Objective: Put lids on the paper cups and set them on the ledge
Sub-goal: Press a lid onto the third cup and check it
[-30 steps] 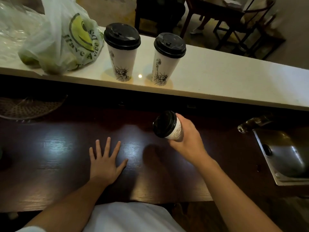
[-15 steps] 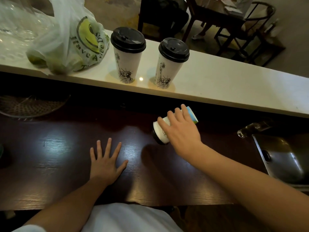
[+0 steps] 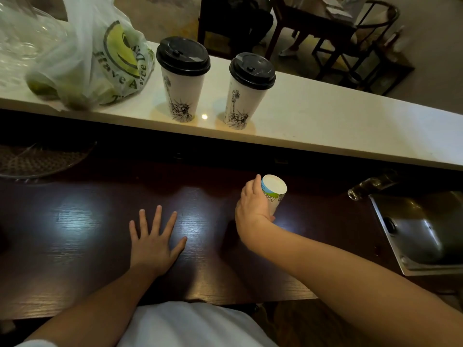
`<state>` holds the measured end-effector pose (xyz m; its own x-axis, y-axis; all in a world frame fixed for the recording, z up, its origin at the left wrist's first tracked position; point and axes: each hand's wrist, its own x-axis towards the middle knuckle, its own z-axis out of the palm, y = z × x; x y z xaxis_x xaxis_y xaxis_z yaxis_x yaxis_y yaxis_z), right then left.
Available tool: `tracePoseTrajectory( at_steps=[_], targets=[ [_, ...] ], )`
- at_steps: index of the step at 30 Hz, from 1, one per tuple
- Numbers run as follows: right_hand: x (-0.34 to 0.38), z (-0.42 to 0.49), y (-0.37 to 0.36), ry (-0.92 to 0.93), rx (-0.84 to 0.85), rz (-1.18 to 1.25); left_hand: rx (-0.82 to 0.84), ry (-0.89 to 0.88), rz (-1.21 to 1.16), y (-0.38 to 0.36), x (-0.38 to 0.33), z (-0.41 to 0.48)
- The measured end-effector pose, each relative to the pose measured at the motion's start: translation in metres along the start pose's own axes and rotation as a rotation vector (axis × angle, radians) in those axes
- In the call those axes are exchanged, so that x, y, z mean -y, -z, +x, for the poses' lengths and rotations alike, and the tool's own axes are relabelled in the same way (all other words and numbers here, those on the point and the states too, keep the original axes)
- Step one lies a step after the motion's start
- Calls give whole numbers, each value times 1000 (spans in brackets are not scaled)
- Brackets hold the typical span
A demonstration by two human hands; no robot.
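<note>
Two tall white paper cups with black lids stand upright on the pale ledge [image 3: 325, 121]: one to the left [image 3: 181, 78], one to the right [image 3: 249, 88]. Over the dark wooden counter [image 3: 75, 221], my right hand [image 3: 253, 209] grips a small paper cup [image 3: 273, 190]. That cup is turned bottom up, its white base facing the camera, and its lid is hidden below my hand. My left hand [image 3: 154, 242] lies flat on the counter with fingers spread, holding nothing.
A plastic bag [image 3: 87, 61] with a yellow smiley face lies on the ledge's left end. A steel sink [image 3: 421, 231] and tap [image 3: 370, 184] sit at the right. A woven tray [image 3: 37, 159] is at the far left. Chairs stand beyond the ledge.
My right hand has turned the small cup over, from lid facing me to bottom up, and shifted it slightly right. My left hand has stayed flat on the counter.
</note>
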<state>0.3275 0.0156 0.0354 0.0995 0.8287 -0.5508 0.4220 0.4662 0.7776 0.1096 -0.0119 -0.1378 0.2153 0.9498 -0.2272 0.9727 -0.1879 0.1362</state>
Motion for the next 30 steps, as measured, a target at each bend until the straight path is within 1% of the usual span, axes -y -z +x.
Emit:
tracePoseTrajectory(
  at_steps=[3, 7, 10, 13, 15, 18, 21, 24, 26, 28, 30],
  targets=[
    [2, 0, 1, -9, 34, -4, 3, 2, -1, 1, 0, 0],
    [0, -1, 2, -6, 16, 19, 10, 1, 1, 2, 1, 0],
    [-5, 1, 5, -53, 41, 119, 15, 3, 6, 3, 1, -1],
    [-24, -5, 10, -107, 18, 281, 28, 4, 0, 4, 0, -1],
    [-50, -18, 15, -118, -25, 464, 35, 7, -1, 5, 0, -1],
    [-85, -33, 11, -157, -109, 824, 35, 7, 1, 6, 0, -1],
    [-95, -34, -4, -148, -74, 1164, 38, 12, 6, 4, 0, 0],
    [-87, -32, -21, -104, -62, 1648, 25, 21, 6, 2, 1, 1],
    [-68, -29, -33, -54, -77, 1954, 22, 22, -5, 2, 1, 1],
    [-44, -26, -44, -26, -132, 2173, 29, 21, -11, 1, 0, 1],
    [-21, -23, -54, -15, -189, 2286, 31, 17, -9, 1, 0, 0]
  ],
)
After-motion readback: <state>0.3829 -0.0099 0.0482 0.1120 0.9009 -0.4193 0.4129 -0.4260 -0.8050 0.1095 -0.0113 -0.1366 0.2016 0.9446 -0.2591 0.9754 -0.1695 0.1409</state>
